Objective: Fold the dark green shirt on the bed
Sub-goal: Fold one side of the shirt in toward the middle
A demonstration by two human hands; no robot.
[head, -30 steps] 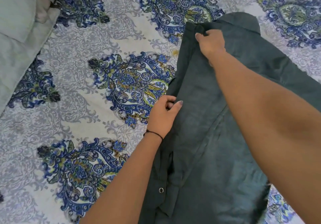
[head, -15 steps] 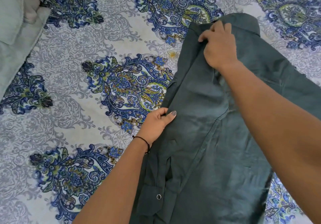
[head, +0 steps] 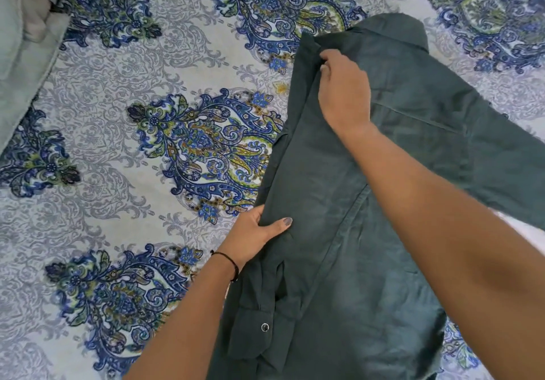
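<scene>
The dark green shirt (head: 348,261) lies on the patterned bed sheet (head: 118,143), collar at the far end, its left side folded in along a straight edge. One sleeve stretches out to the right. My left hand (head: 255,236) grips the folded left edge at mid-length, thumb on top of the cloth. My right hand (head: 343,90) pinches the same folded edge near the shoulder, just below the collar. A cuff with a snap button (head: 264,327) lies folded at the near left of the shirt.
Pale green pillows or bedding (head: 20,55) are piled at the far left corner. The sheet with blue and green paisley motifs spreads out to the left and beyond the shirt.
My left hand slid down along the folded edge toward me. My right hand shifted slightly lower on the shoulder, and the fold now lies flatter and straighter.
</scene>
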